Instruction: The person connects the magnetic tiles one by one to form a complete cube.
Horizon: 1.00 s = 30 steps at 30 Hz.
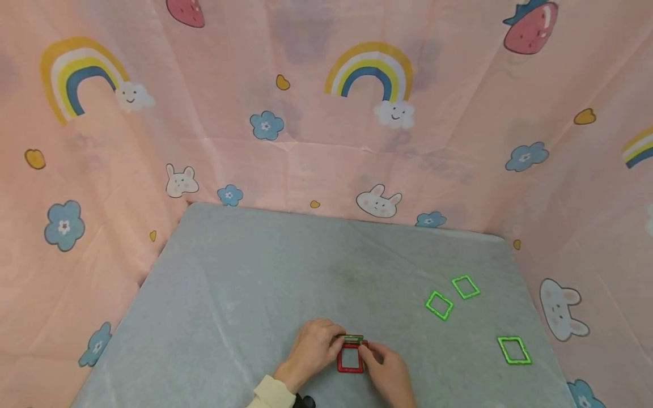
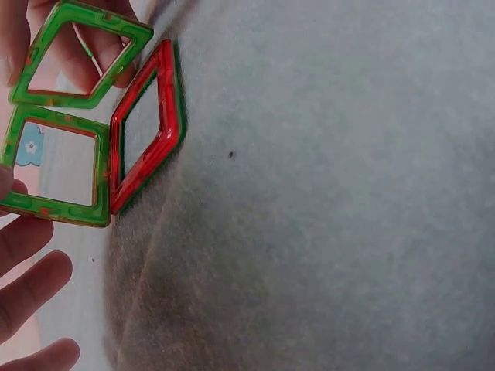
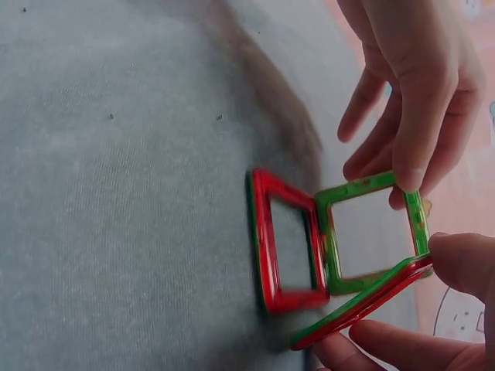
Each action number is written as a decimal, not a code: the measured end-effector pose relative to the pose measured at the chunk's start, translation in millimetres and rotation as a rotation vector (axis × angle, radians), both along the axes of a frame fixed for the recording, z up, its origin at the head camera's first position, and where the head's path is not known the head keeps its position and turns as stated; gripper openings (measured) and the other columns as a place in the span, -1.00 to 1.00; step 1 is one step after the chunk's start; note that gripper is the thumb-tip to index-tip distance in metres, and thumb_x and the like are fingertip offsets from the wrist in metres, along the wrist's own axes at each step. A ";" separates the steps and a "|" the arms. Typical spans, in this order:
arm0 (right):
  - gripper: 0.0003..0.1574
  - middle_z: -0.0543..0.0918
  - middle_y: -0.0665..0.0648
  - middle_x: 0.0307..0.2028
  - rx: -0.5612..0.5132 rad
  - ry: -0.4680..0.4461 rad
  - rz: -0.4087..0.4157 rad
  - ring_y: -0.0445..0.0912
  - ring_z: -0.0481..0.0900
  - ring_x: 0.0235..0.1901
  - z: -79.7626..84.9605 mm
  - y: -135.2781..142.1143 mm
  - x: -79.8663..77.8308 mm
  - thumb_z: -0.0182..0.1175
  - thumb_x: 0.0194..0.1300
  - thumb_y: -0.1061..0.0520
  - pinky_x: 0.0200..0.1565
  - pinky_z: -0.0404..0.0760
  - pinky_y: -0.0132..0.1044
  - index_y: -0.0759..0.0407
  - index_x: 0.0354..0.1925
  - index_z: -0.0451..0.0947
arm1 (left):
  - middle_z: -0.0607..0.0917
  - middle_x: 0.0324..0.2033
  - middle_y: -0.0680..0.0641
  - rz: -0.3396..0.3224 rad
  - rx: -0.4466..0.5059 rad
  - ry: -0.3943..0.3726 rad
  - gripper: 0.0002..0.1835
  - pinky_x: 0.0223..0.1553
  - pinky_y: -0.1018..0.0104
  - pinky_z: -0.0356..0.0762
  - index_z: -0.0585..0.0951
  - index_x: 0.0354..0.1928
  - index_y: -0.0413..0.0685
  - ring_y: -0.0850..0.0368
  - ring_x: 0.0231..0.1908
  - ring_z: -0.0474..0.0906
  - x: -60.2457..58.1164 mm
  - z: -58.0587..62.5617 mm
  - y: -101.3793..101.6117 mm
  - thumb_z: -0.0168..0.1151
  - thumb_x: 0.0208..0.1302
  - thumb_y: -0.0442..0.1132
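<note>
A red square-framed magnetic tile (image 1: 350, 370), with a green edge beneath it, lies flat on the grey cloth. At its far edge stands an upright green square tile (image 3: 335, 253), its top corner pinched by my left hand (image 1: 313, 345). My right hand (image 1: 390, 371) pinches another square tile (image 3: 363, 305), green on one face and red on the other, between thumb and fingers. This one is tilted beside the upright tile, close to its side edge. In the left wrist view, the right fingers (image 2: 73, 66) show behind the tile they hold.
Three loose green tiles lie to the right: two close together, one (image 1: 444, 298) nearer and one (image 1: 473, 284) farther, and a third (image 1: 510, 338) by the right edge. Grey cloth (image 1: 229, 283) covers the table. A pink patterned curtain (image 1: 306, 170) encloses the back and sides.
</note>
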State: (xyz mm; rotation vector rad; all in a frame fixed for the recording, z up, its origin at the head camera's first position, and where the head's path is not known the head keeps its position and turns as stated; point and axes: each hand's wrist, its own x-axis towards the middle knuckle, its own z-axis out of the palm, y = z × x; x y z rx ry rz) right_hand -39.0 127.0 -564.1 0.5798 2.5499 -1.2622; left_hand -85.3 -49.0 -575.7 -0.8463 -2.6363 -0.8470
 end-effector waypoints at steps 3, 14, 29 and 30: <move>-0.32 0.71 0.28 -0.16 0.003 0.020 0.019 0.11 0.66 -0.16 0.6 -1.7 -0.6 0.18 0.34 -0.18 -0.15 0.59 0.03 0.43 0.02 0.60 | 0.67 -0.52 0.16 -0.003 0.001 -0.003 -0.96 -0.42 0.42 0.47 0.75 -0.40 0.04 0.33 -0.51 0.53 0.5 1.2 0.7 0.42 0.08 -0.27; -0.47 0.72 0.21 -0.16 0.014 0.067 0.048 0.07 0.66 -0.13 3.2 -0.4 -0.6 0.14 0.38 -0.10 -0.10 0.59 0.02 0.34 -0.01 0.65 | 0.67 -0.52 0.16 -0.007 -0.009 -0.009 -0.95 -0.42 0.45 0.46 0.75 -0.40 0.03 0.34 -0.51 0.53 -0.9 4.3 3.2 0.43 0.07 -0.29; -0.49 0.72 0.20 -0.12 0.023 0.092 0.103 0.11 0.65 -0.09 -1.3 2.9 2.6 0.15 0.38 -0.12 -0.06 0.56 0.06 0.28 -0.03 0.66 | 0.73 -0.15 0.15 -0.245 -0.036 -0.010 -0.76 -0.04 0.38 0.53 0.72 -0.07 0.06 0.26 -0.12 0.64 -4.2 3.5 16.9 0.23 0.27 -0.33; -0.48 0.71 0.21 -0.11 0.020 0.095 0.101 0.12 0.64 -0.07 -1.0 3.1 2.9 0.15 0.38 -0.13 -0.05 0.56 0.06 0.28 -0.02 0.66 | 0.73 -0.14 0.16 -0.270 -0.032 -0.009 -0.75 -0.03 0.39 0.52 0.73 -0.07 0.07 0.27 -0.11 0.63 -5.0 3.6 18.3 0.21 0.28 -0.34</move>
